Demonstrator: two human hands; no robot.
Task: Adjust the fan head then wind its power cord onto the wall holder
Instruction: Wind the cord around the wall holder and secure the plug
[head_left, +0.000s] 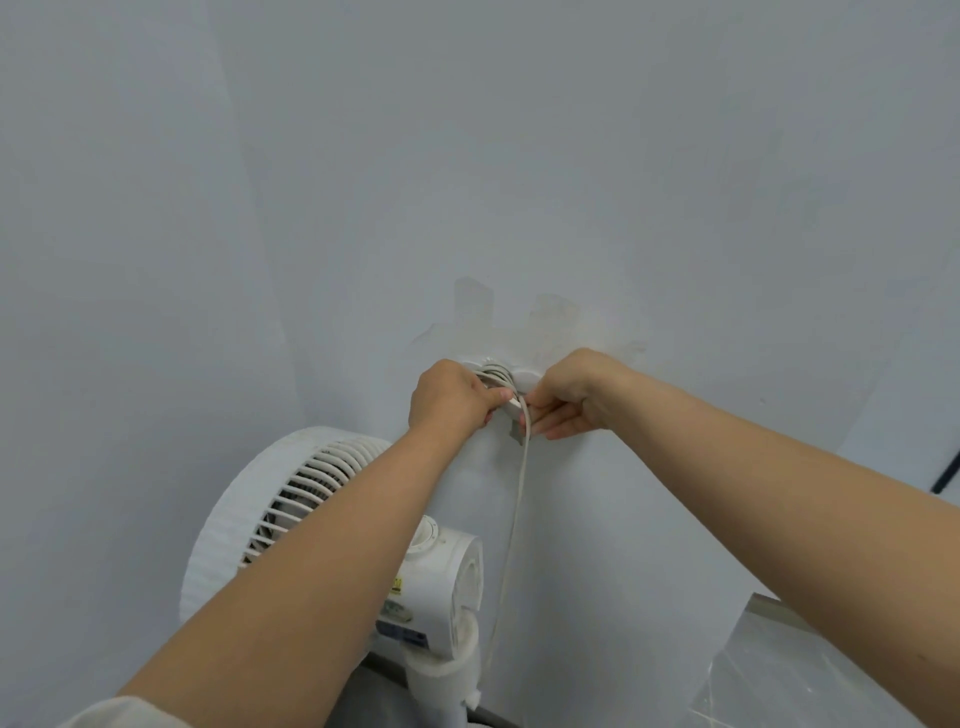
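- Your left hand (449, 397) has its fingers curled over the coils on the wall holder (525, 375), likely to stop them slipping.
- Your right hand (576, 397) pinches the power cord (514, 519) at the holder's lower edge, probably for tension.
- The rest of the cord hangs to the fan (322, 499).

Wall holder (527, 376) mostly hidden; fan (291, 488) base off frame

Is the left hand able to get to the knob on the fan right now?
Probably not at once: the left hand grips the cord at the wall holder. The knob sits uncovered lower down, so after letting go the way looks free.
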